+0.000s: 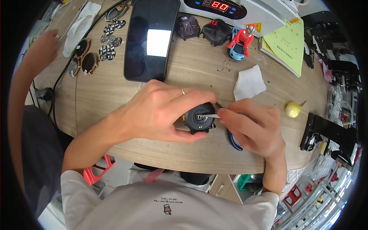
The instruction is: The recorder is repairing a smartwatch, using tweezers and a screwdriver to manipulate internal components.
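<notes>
Head view: a round black smartwatch body [199,118] with an orange rim is held face down just above the near edge of the wooden table [184,69]. It is gripped by the left hand [161,113], whose fingers are curled closed around its left side, the thumb pressed beneath and the index finger laid over the top; a ring is worn on one finger. A pair of metal tweezers [211,115] is pinched in the right hand [253,126], fingers drawn tightly together, and the tips are laid across the back of the watch near its middle. A blue curved piece [232,140], possibly a strap, is partly hidden under the right hand.

As far as can be judged, the work on the back of the watch is under way and not finished: the back appears to be in place, with small contacts showing, and no removed part can be made out beside it. Whether anything is caught in the tweezer tips cannot be told.

Further off on the table a large dark phone [151,38] is laid flat, with two more watch bodies [201,28] beyond it, a small red and silver figure on a blue toy car [240,41], a white tissue [249,82], a yellow ball [293,110], and sunglasses [82,57] near round patterned discs [109,40]. Another person's arm [23,76] is seen at the left edge.
</notes>
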Motion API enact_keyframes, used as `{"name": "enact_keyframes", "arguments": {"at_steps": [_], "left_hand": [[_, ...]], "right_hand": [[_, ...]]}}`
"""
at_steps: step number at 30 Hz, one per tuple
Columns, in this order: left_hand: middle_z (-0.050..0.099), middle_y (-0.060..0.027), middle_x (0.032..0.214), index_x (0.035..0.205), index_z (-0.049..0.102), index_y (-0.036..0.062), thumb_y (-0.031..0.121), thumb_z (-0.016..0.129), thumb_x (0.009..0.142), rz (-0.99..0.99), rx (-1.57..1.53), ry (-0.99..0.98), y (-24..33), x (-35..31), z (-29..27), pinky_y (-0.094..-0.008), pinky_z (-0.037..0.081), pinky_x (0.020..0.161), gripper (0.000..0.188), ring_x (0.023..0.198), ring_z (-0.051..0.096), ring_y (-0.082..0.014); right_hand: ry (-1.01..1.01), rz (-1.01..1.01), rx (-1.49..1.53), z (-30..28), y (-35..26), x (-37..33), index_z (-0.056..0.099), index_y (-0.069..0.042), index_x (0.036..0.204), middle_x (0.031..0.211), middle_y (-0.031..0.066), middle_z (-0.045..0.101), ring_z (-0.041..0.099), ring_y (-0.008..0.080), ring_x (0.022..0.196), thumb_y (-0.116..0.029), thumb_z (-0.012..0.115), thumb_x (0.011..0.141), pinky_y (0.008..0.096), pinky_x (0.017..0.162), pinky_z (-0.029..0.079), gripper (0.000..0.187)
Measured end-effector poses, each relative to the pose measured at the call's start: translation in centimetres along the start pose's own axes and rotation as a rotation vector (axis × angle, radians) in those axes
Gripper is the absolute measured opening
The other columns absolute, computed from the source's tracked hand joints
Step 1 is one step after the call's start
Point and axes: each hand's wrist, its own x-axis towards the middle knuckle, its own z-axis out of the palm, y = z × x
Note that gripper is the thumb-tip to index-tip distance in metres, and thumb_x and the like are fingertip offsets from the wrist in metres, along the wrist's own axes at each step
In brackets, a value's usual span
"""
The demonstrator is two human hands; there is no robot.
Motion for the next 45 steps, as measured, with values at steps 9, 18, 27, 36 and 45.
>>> {"name": "enact_keyframes", "arguments": {"at_steps": [9, 18, 27, 36, 45], "left_hand": [[0.073, -0.0018, 0.088, 0.121, 0.070, 0.0079, 0.025, 0.095, 0.070, 0.000, -0.007, 0.038, 0.0, 0.0, 0.5, -0.0327, 0.054, 0.051, 0.059, 0.058, 0.064, -0.0201], [0.076, -0.0060, 0.096, 0.120, 0.070, 0.0026, 0.023, 0.096, 0.070, 0.030, 0.011, 0.006, 0.0, 0.0, 0.5, -0.0317, 0.058, 0.057, 0.060, 0.067, 0.070, -0.0217], [0.075, -0.0030, 0.093, 0.120, 0.069, 0.0063, 0.026, 0.094, 0.072, 0.037, 0.040, 0.066, 0.0, 0.3, 0.4, -0.0320, 0.056, 0.052, 0.058, 0.058, 0.065, -0.0207], [0.074, -0.0039, 0.094, 0.121, 0.069, 0.0053, 0.026, 0.094, 0.071, 0.061, 0.108, 0.091, 0.3, 0.2, 0.8, -0.0334, 0.057, 0.054, 0.059, 0.063, 0.068, -0.0215], [0.076, -0.0049, 0.098, 0.121, 0.068, 0.0050, 0.026, 0.094, 0.072, 0.045, 0.095, 0.083, 0.2, 0.2, 0.2, -0.0325, 0.058, 0.055, 0.059, 0.064, 0.069, -0.0209]], "right_hand": [[0.020, -0.024, -0.023, 0.3, -0.3, 0.4, 0.078, -0.006, 0.102, 0.087, 0.0053, 0.071, 0.066, 0.0203, 0.062, 0.001, 0.084, 0.070, 0.0310, 0.049, 0.046, 0.033], [0.012, -0.053, -0.012, 0.3, 0.1, 0.2, 0.078, -0.005, 0.104, 0.087, 0.0049, 0.072, 0.066, 0.0208, 0.062, -0.002, 0.086, 0.072, 0.0311, 0.049, 0.046, 0.034], [0.025, -0.023, -0.006, 0.4, -0.7, 0.1, 0.077, -0.004, 0.105, 0.082, 0.0046, 0.070, 0.064, 0.0189, 0.059, 0.000, 0.087, 0.070, 0.0304, 0.047, 0.043, 0.036], [0.006, -0.037, -0.047, -0.1, -1.0, 0.2, 0.076, -0.003, 0.102, 0.080, 0.0051, 0.070, 0.064, 0.0193, 0.059, 0.004, 0.084, 0.070, 0.0298, 0.048, 0.043, 0.034], [0.058, -0.003, -0.032, 0.6, -1.1, 0.1, 0.075, -0.003, 0.101, 0.081, 0.0058, 0.071, 0.065, 0.0216, 0.061, 0.001, 0.082, 0.071, 0.0333, 0.050, 0.044, 0.032]]}}
